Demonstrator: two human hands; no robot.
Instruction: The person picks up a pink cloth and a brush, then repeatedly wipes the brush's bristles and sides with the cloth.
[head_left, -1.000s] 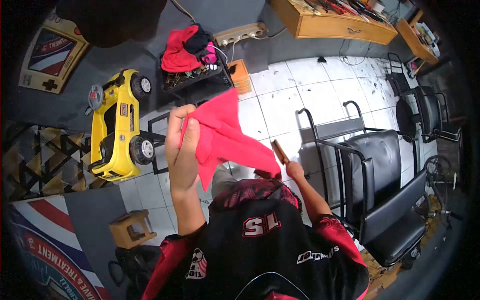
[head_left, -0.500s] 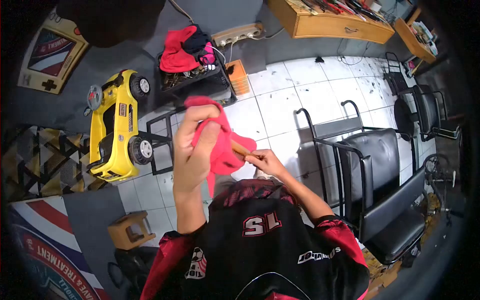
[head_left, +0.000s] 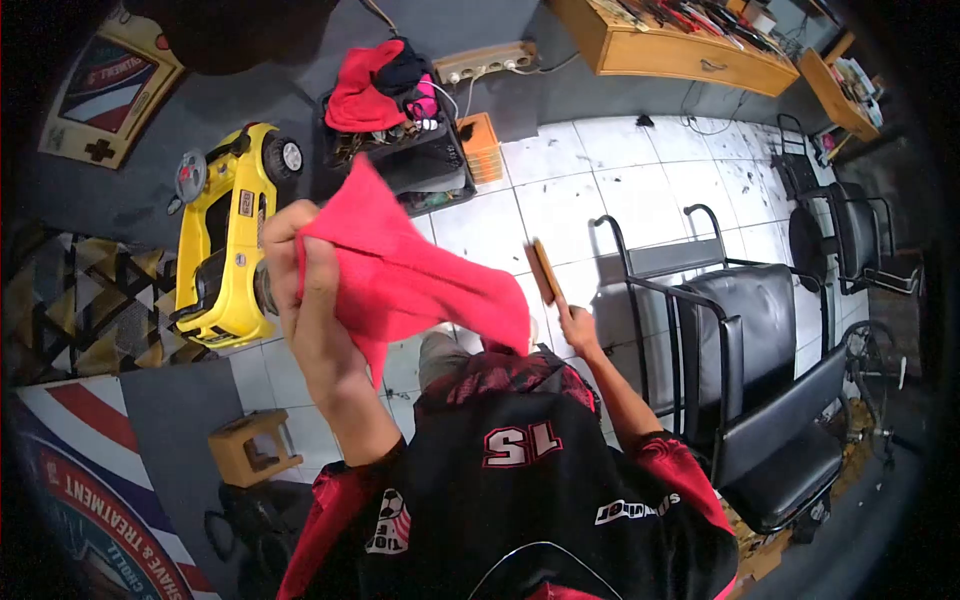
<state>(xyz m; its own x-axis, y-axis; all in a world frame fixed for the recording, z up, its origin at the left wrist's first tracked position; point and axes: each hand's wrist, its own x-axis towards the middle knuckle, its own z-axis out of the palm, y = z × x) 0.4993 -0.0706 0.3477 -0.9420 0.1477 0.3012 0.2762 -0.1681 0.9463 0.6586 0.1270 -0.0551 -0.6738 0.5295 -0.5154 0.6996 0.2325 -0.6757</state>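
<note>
My left hand, raised at left of centre, pinches a corner of a red cloth between thumb and fingers. The cloth hangs stretched out to the right, its far end above my lap. Right of the cloth, my right hand grips the end of a wooden brush with a dark bristle side facing left. The brush points up and away over the tiled floor, apart from the cloth.
A yellow toy car stands at left. Beyond my hands is a black crate with cloths, beside an orange box. A black chair stands at right. A wooden drawer desk holds tools.
The brush has come out from the red cloth and moved right with my right hand. My left hand has moved left and lower, and the cloth is now spread open rather than bunched.
</note>
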